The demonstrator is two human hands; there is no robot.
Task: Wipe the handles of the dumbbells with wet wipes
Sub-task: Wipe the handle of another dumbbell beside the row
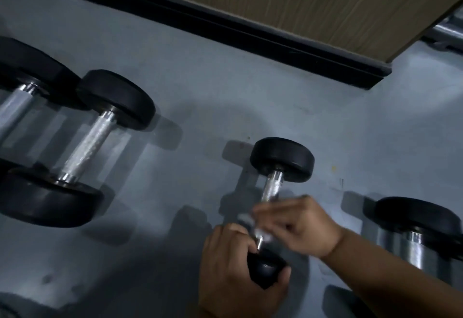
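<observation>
The left hand [233, 265] has its grip curled round the near black head of the small dumbbell [280, 162], thumb on one side and fingers on the other, holding that end just off the grey floor [200, 87]. Directly beyond this grip the chrome handle [271, 188] runs up and away to the far head, which rests on the floor. The right hand [298, 227] comes in from the right of the grip and closes its fingers round a white wet wipe [250, 222] wrapped on the lower part of the handle, touching it; motion blur hides how the fingers lie. Well to the left of the grip lies a larger dumbbell [92, 139], with another one at the frame edge beyond it. To the right of the grip a further dumbbell [418, 232] lies partly behind the right forearm.
</observation>
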